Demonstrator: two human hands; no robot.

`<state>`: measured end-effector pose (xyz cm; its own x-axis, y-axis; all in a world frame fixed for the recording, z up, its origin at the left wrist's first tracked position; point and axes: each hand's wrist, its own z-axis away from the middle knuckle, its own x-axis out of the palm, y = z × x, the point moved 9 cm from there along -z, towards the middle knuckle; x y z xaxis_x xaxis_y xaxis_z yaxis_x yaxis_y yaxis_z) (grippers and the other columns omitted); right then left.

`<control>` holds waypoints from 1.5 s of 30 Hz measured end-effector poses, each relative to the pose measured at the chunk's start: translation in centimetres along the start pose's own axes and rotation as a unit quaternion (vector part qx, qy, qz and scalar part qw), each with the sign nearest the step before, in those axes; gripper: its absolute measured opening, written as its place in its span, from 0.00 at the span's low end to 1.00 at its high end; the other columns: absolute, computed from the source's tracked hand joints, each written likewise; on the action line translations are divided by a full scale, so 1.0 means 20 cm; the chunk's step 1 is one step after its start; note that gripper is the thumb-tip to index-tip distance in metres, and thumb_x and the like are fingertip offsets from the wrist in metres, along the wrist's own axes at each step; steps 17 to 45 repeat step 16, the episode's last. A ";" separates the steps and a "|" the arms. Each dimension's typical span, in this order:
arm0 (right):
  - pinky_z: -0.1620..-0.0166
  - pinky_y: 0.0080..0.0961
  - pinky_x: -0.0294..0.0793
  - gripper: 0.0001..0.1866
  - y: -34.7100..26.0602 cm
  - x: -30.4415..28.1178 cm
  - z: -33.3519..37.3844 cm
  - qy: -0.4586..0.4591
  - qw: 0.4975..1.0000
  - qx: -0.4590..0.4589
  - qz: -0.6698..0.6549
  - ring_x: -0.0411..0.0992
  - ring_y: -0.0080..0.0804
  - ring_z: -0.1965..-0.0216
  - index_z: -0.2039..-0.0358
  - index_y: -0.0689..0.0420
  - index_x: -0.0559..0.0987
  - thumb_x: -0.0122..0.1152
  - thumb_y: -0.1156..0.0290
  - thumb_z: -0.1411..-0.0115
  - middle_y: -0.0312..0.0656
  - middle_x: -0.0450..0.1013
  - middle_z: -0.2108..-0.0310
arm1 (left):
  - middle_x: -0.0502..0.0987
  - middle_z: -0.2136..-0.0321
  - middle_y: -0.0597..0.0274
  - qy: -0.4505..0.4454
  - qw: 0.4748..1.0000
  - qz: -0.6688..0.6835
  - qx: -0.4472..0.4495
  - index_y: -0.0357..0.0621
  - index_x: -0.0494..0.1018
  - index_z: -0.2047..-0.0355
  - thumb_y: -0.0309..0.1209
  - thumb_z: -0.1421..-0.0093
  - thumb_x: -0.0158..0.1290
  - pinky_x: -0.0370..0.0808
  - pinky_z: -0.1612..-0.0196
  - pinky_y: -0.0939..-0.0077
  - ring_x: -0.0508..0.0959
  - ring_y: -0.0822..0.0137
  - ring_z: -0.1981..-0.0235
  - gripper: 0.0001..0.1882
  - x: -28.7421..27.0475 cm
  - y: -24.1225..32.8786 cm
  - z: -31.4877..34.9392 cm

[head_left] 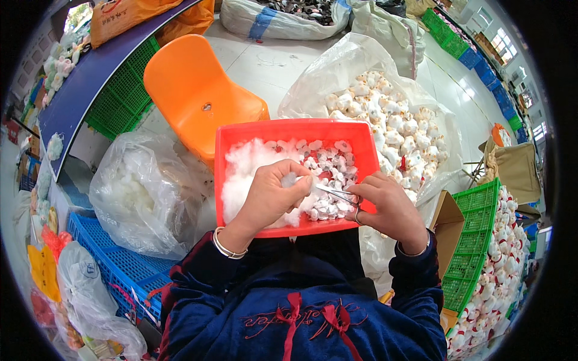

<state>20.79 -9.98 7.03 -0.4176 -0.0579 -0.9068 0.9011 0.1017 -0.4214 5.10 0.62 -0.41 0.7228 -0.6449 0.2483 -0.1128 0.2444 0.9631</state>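
My left hand (pixel 278 191) is closed, thumb and fingers pinching a small white piece (pixel 289 180) that is mostly hidden by the fingers. In my right hand (pixel 388 206) are metal scissors (pixel 337 192), fingers at the loops, with the tips pointing at the left hand's pinch. Both hands are over a red plastic tray (pixel 271 127) at my lap. Fluffy white stuffing (pixel 241 171) fills the tray's left side. On its right side lie many small white and grey fabric pieces (pixel 331 165), with some red among them.
An orange chair (pixel 192 90) stands beyond the tray. At the right, an open plastic bag (pixel 355 57) holds many small white stuffed pieces. A clear bag of stuffing (pixel 141 198) lies left, by a blue crate (pixel 129 262). A green crate (pixel 469 240) stands at the right.
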 end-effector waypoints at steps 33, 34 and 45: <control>0.40 0.40 0.66 0.38 0.10 0.04 -0.01 -0.105 0.987 0.116 0.020 0.69 0.45 0.44 0.43 0.49 0.79 0.79 0.63 0.60 0.49 0.73 0.52 | 0.78 0.74 0.61 0.040 0.983 0.178 -0.031 0.38 0.77 0.57 0.29 0.32 0.57 0.59 0.85 0.91 0.68 0.82 0.84 0.07 -0.06 -0.08 -0.02; 0.40 0.40 0.66 0.38 0.10 0.04 -0.01 -0.105 0.987 0.116 0.020 0.69 0.45 0.44 0.43 0.49 0.79 0.79 0.63 0.60 0.49 0.73 0.52 | 0.78 0.74 0.61 0.040 0.983 0.178 -0.031 0.38 0.77 0.57 0.29 0.32 0.57 0.59 0.85 0.91 0.68 0.82 0.84 0.07 -0.06 -0.08 -0.02; 0.40 0.40 0.66 0.38 0.10 0.04 -0.01 -0.105 0.987 0.116 0.020 0.69 0.45 0.44 0.43 0.49 0.79 0.79 0.63 0.60 0.49 0.73 0.52 | 0.78 0.74 0.61 0.040 0.983 0.178 -0.031 0.38 0.77 0.57 0.29 0.32 0.57 0.59 0.85 0.91 0.68 0.82 0.84 0.07 -0.06 -0.08 -0.02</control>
